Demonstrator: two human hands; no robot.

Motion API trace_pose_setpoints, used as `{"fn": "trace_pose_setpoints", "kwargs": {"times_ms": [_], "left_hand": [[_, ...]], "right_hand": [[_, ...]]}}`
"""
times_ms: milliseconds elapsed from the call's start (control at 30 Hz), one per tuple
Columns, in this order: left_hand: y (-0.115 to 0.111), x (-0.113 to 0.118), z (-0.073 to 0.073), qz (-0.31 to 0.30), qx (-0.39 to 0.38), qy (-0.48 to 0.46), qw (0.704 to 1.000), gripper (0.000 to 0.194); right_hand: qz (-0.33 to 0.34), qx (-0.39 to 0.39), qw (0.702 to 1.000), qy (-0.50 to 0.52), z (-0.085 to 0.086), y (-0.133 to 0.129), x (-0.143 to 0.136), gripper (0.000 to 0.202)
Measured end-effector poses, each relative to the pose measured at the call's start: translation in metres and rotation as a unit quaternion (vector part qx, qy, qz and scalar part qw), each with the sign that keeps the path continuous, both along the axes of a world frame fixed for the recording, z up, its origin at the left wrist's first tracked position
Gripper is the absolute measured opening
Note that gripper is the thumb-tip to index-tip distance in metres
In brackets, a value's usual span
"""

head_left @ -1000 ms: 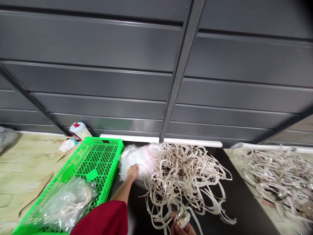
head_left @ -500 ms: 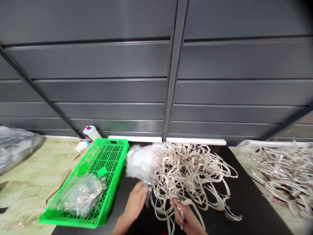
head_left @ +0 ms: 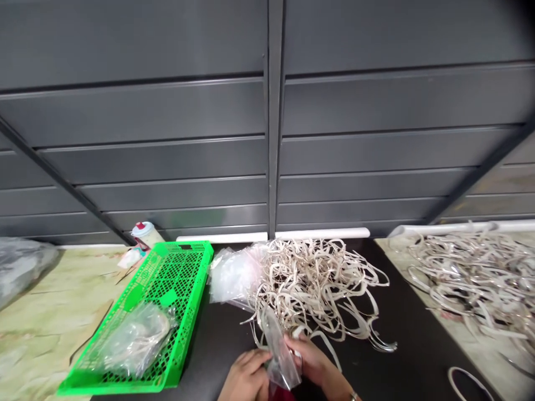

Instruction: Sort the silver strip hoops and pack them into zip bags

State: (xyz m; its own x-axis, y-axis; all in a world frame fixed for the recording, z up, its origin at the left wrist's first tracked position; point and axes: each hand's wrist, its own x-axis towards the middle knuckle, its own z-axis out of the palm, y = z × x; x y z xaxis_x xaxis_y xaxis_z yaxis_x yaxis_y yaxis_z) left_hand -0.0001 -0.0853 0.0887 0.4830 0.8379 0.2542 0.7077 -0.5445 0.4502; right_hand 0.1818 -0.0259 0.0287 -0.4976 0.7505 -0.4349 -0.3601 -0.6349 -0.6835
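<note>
My left hand [head_left: 247,374] is closed on the edge of a clear plastic bag [head_left: 279,348], held upright near the front of the black table. My right hand [head_left: 311,359] is curled against the bag's other side and grips a whitish strip, a bit of which shows above the fingers; most of it is hidden. Just beyond the hands lies a tangled heap of white and silvery strips [head_left: 311,278]. To its left rests a stack of clear plastic bags [head_left: 234,278].
A green plastic basket [head_left: 190,328] with filled clear bags [head_left: 140,340] stands on the left. Behind it is a cup with a red top [head_left: 146,234]. Another heap of strips [head_left: 472,273] lies at right, and a grey panelled wall [head_left: 188,117] rises behind the black table [head_left: 401,373].
My left hand has drawn a plastic bag from the stack toward me, and my right hand has come up against it. The view has shifted slightly to the right.
</note>
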Motion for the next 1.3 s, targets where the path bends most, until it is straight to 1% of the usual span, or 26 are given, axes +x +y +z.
{"fn": "trace_pose_setpoints", "kwargs": {"times_ms": [67, 100, 167, 233, 267, 333, 400, 467, 533, 600, 700, 767, 867, 967, 1033, 1167, 1300], "left_hand": [[0.002, -0.005, 0.0, 0.016, -0.037, 0.006, 0.999, 0.027], [0.003, -0.008, -0.001, 0.033, -0.066, 0.015, 0.997, 0.028], [0.008, -0.013, -0.004, 0.089, -0.134, 0.044, 0.986, 0.026], [0.013, -0.017, -0.005, 0.159, -0.183, 0.063, 0.968, 0.027], [0.016, -0.017, -0.004, 0.189, -0.194, 0.053, 0.961, 0.03], [0.021, -0.011, 0.002, 0.217, -0.197, -0.013, 0.956, 0.028], [0.024, 0.001, 0.012, 0.212, -0.205, -0.103, 0.95, 0.021], [0.027, 0.017, 0.02, 0.192, -0.23, -0.162, 0.94, 0.028], [0.029, 0.03, 0.023, 0.174, -0.26, -0.185, 0.932, 0.031], [0.03, 0.038, 0.022, 0.174, -0.277, -0.185, 0.927, 0.032], [0.03, 0.038, 0.018, 0.186, -0.285, -0.176, 0.924, 0.034], [0.028, 0.034, 0.018, 0.171, -0.305, -0.187, 0.918, 0.036], [0.024, 0.03, 0.02, 0.138, -0.352, -0.236, 0.895, 0.037], [0.02, 0.031, 0.022, 0.122, -0.37, -0.292, 0.873, 0.038], [0.019, 0.033, 0.024, 0.116, -0.364, -0.312, 0.87, 0.04], [0.019, 0.033, 0.024, 0.12, -0.344, -0.314, 0.877, 0.044], [0.017, 0.028, 0.021, 0.161, -0.312, -0.291, 0.89, 0.048]], "right_hand": [[0.004, -0.028, 1.0, 0.009, 0.004, -0.002, 0.006, 0.037], [0.002, -0.035, 0.999, 0.014, 0.007, -0.002, 0.009, 0.037], [-0.011, -0.019, 0.999, 0.023, 0.013, -0.003, 0.014, 0.036], [-0.033, 0.001, 0.999, 0.018, 0.018, -0.003, 0.017, 0.037], [-0.041, 0.01, 0.999, 0.006, 0.02, -0.004, 0.018, 0.038], [-0.05, 0.034, 0.998, -0.029, 0.025, -0.005, 0.019, 0.041], [-0.042, 0.07, 0.995, -0.062, 0.031, -0.008, 0.016, 0.041], [-0.019, 0.104, 0.991, -0.076, 0.04, -0.011, 0.01, 0.04], [0.006, 0.133, 0.988, -0.075, 0.049, -0.014, 0.003, 0.036], [0.023, 0.151, 0.986, -0.064, 0.057, -0.016, -0.003, 0.031], [0.06, 0.169, 0.983, -0.041, 0.064, -0.018, -0.007, 0.027], [0.089, 0.175, 0.98, -0.03, 0.068, -0.018, -0.006, 0.029], [0.117, 0.169, 0.979, -0.015, 0.072, -0.019, -0.002, 0.034], [0.121, 0.135, 0.983, 0.007, 0.072, -0.021, -0.001, 0.037], [0.109, 0.113, 0.987, 0.019, 0.069, -0.022, -0.001, 0.034], [0.093, 0.092, 0.991, 0.027, 0.06, -0.023, 0.0, 0.03], [0.072, 0.081, 0.994, 0.028, 0.055, -0.021, 0.006, 0.033]]}}
